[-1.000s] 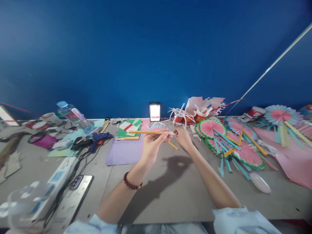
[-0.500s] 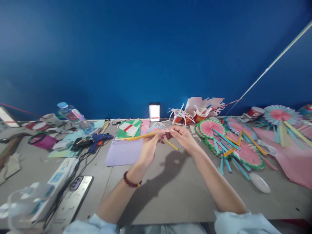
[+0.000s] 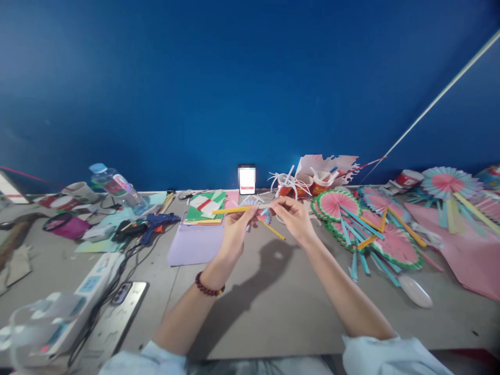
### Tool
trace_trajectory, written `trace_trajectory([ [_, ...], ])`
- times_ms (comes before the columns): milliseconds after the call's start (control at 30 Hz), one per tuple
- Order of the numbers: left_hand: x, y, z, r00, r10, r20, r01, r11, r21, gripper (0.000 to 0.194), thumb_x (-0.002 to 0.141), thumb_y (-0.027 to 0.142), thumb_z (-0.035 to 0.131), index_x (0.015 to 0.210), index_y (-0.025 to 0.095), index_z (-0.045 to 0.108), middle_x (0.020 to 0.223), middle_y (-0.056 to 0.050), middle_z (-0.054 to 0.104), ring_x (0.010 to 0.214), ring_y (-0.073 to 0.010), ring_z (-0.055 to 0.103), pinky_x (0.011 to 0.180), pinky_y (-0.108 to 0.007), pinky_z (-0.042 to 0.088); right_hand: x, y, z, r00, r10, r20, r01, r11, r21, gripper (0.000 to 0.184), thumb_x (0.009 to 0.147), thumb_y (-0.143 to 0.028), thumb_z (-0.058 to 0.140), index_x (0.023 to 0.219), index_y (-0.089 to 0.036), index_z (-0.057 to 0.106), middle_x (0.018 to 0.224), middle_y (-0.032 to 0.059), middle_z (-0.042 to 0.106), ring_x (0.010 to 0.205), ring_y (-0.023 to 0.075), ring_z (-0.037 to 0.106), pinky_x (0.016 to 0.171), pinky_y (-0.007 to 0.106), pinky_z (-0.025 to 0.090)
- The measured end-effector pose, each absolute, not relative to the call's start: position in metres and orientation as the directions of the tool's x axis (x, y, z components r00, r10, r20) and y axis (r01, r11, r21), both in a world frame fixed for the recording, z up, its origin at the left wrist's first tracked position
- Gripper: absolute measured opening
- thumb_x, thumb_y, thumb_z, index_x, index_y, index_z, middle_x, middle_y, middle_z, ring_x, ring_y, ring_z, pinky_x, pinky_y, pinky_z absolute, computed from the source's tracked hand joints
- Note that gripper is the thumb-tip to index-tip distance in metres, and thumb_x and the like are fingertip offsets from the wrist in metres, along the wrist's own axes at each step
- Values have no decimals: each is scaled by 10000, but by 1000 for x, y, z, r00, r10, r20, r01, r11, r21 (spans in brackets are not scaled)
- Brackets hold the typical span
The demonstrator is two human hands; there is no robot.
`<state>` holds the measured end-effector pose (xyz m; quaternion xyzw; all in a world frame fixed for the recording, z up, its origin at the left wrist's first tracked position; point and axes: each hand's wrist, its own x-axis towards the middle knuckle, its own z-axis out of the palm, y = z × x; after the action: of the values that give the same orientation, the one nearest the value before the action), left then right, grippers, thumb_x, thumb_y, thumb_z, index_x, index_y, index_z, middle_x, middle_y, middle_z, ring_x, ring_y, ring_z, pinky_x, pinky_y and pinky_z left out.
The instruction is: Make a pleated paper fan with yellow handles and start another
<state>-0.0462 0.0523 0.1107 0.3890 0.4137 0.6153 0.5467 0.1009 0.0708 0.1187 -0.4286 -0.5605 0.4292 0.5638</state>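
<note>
In my left hand (image 3: 236, 229) a flat yellow strip (image 3: 232, 210) is pinched, its free end pointing left over the stacked papers. A narrow pale piece (image 3: 266, 206) spans the gap between my two hands. My right hand (image 3: 292, 216) pinches the right end of that pale piece between thumb and fingertips; whether it is tape or paper I cannot tell. Behind and below the hands lies a small pleated paper fan (image 3: 266, 215) in pink and blue, partly hidden by my fingers. A second yellow strip (image 3: 274, 232) sticks out from it toward the lower right.
Finished paper fans (image 3: 338, 205) lie in a heap at right, near a white oval object (image 3: 415, 291). Purple paper (image 3: 191, 247) and green sheets (image 3: 195, 211) are left of centre. Farther left are a blue glue gun (image 3: 150, 229), a bottle (image 3: 119, 187) and a power strip (image 3: 88, 291).
My hands have drawn slightly apart, showing the pale piece between them. The yellow strip in my left hand has tilted to nearly level, its left end raised. The fan on the table stays put.
</note>
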Motion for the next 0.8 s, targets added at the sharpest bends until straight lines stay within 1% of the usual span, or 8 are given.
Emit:
trace_trajectory([
  [133, -47, 54, 106, -115, 992, 42, -403, -86, 911, 238, 664, 360, 762, 641, 135, 690, 573, -5, 602, 466, -73, 477, 459, -219, 380, 100, 70, 120, -2, 969, 247, -20, 247, -969, 266, 691, -442, 673, 662, -182, 624, 618, -3, 609, 595, 119, 541, 595, 248, 436],
  [300, -48, 54, 105, -68, 997, 43, -401, -66, 914, 298, 748, 409, 669, 646, 131, 696, 629, -44, 639, 498, -100, 530, 467, -233, 395, 103, 72, 118, 0, 967, 254, 2, 254, -967, 250, 723, -427, 659, 686, -183, 624, 620, -6, 601, 592, 119, 541, 594, 252, 426],
  [433, -49, 55, 110, -153, 988, 28, -360, -82, 929, 271, 671, 396, 733, 640, 130, 692, 610, -31, 625, 475, -86, 496, 437, -217, 374, 106, 74, 116, -6, 948, 318, 87, 317, -944, 268, 784, -438, 616, 710, -180, 620, 651, 5, 610, 605, 133, 550, 608, 272, 446],
  [500, -48, 55, 111, -177, 984, 23, -346, -84, 934, 280, 647, 405, 747, 648, 131, 691, 593, -22, 613, 464, -81, 480, 426, -211, 366, 106, 74, 115, 23, 921, 390, 168, 380, -909, 228, 809, -409, 601, 780, -184, 629, 717, 18, 632, 651, 150, 578, 639, 289, 474],
  [567, -47, 55, 111, -206, 978, 25, -335, -95, 937, 296, 640, 419, 751, 650, 130, 687, 577, -14, 600, 461, -78, 471, 424, -206, 364, 105, 72, 114, 97, 847, 522, 296, 476, -828, 183, 818, -355, 601, 897, -194, 635, 836, 42, 655, 734, 171, 605, 701, 318, 502],
  [633, -46, 55, 109, -236, 971, 35, -317, -111, 942, 305, 646, 427, 752, 656, 130, 686, 560, -9, 586, 463, -78, 469, 431, -204, 370, 103, 69, 115, 144, 715, 684, 447, 570, -690, 158, 826, -294, 594, 951, -207, 638, 917, 63, 661, 831, 195, 613, 788, 359, 508],
  [733, -44, 54, 106, -255, 966, 50, -292, -127, 948, 301, 665, 430, 754, 696, 136, 698, 586, -9, 596, 490, -83, 484, 460, -206, 392, 98, 62, 115, 46, 563, 825, 579, 658, -482, 107, 848, -228, 569, 883, -226, 670, 896, 69, 681, 891, 213, 617, 859, 388, 495],
  [800, -43, 53, 104, -263, 963, 61, -274, -136, 952, 298, 680, 438, 748, 720, 146, 703, 619, -10, 612, 520, -90, 501, 485, -210, 410, 94, 58, 114, -33, 551, 834, 578, 691, -434, 136, 862, -207, 555, 880, -231, 688, 893, 69, 698, 887, 211, 632, 857, 383, 504],
])
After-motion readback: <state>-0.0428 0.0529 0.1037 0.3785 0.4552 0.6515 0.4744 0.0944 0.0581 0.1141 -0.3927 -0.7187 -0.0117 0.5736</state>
